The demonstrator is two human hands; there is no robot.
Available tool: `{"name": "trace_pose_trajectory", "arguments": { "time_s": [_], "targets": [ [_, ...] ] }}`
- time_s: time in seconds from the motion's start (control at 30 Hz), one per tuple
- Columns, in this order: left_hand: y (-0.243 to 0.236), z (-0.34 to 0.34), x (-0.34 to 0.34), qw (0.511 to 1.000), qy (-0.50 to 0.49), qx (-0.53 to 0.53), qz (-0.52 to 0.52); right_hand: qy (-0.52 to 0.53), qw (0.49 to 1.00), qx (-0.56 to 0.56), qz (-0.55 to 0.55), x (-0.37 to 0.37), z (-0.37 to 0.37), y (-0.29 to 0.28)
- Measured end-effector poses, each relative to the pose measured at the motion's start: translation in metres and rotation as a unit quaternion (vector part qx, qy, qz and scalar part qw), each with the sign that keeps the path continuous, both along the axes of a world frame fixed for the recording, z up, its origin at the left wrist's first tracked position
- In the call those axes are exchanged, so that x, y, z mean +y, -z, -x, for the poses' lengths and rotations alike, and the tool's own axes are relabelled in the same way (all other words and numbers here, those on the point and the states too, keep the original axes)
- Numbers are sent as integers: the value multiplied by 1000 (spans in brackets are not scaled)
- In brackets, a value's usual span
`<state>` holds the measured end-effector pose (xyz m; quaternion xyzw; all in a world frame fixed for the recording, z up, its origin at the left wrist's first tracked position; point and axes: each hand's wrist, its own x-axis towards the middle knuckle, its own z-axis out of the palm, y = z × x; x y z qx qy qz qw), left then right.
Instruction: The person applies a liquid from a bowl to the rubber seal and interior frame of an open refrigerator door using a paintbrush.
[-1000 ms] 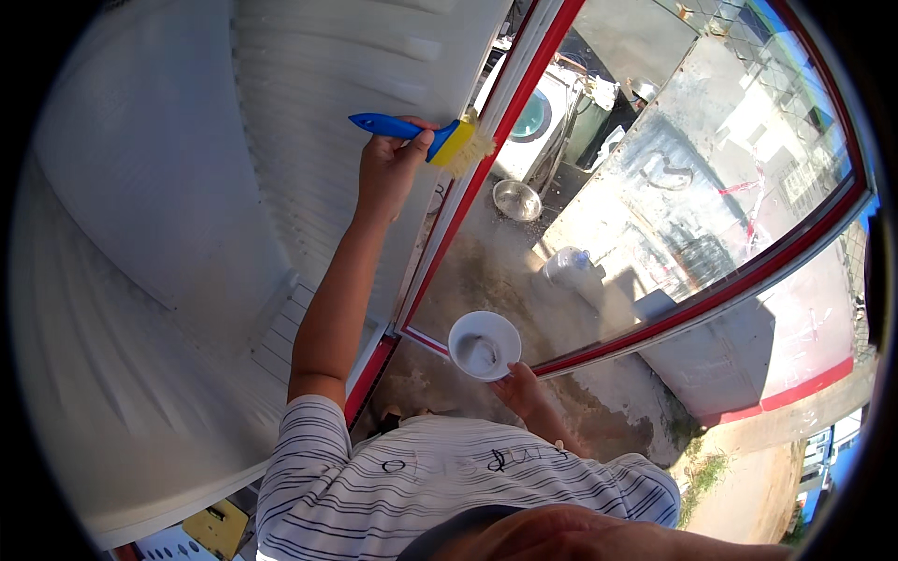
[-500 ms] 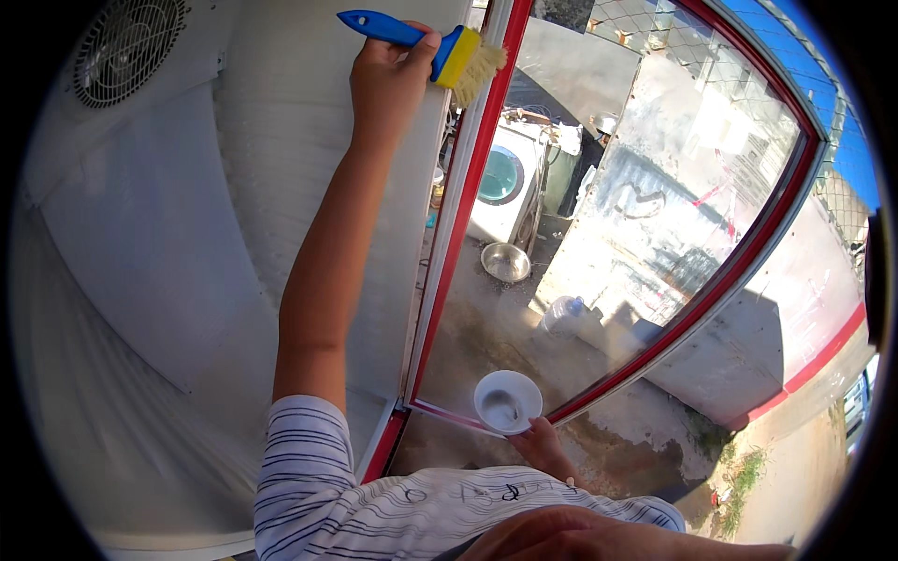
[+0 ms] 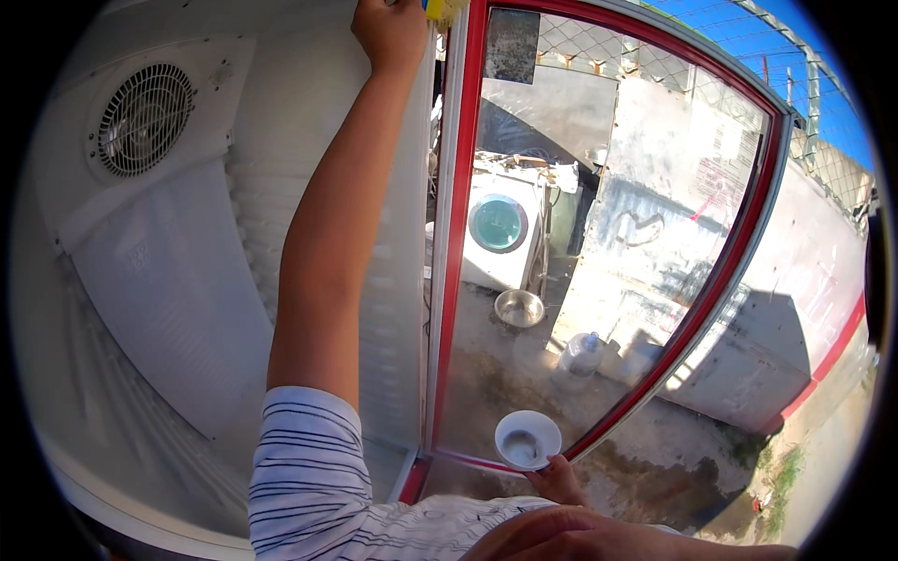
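Observation:
My left arm is stretched upward, and my left hand [image 3: 389, 32] grips a paint-style brush [image 3: 434, 8] at the top edge of the picture. Only part of its yellow band and pale bristles shows; the rest is cut off. The bristles are at the upper part of the light strip along the cabinet's opening, beside the red-framed glass door [image 3: 457, 178]; whether they touch it I cannot tell. Low down in front of the glass, my right hand [image 3: 559, 481] holds a white bowl [image 3: 552, 433] by its rim. A little liquid seems to lie in the bowl.
On the left is the white cabinet interior [image 3: 323, 112] with a round fan grille [image 3: 145, 120]. Through the glass show a front-loading washing machine [image 3: 500, 224], a metal basin [image 3: 519, 308] and a clear plastic jug [image 3: 582, 354]. A pale wall [image 3: 804, 243] stands at right.
My left hand has risen with the brush, which is now mostly out of the picture. The view has tilted upward, showing more of the fan. My right hand still holds the bowl.

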<state>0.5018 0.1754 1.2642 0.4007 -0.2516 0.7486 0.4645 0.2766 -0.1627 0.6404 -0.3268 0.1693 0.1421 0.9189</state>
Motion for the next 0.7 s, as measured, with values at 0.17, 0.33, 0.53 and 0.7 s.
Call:
{"name": "trace_pose_trajectory", "arguments": {
  "time_s": [0.17, 0.33, 0.53, 0.7],
  "targets": [
    [94, 19, -4, 980, 58, 180, -62, 23, 999, 19, 15, -13, 13, -13],
    [191, 50, 20, 932, 96, 339, -83, 32, 999, 21, 20, -25, 9, -20],
    [128, 65, 8, 971, 82, 167, -153, 30, 999, 19, -25, -60, 9, -18],
    [9, 64, -21, 978, -110, 111, -137, 3, 1000, 19, -6, -75, 21, -23]
  ]
}}
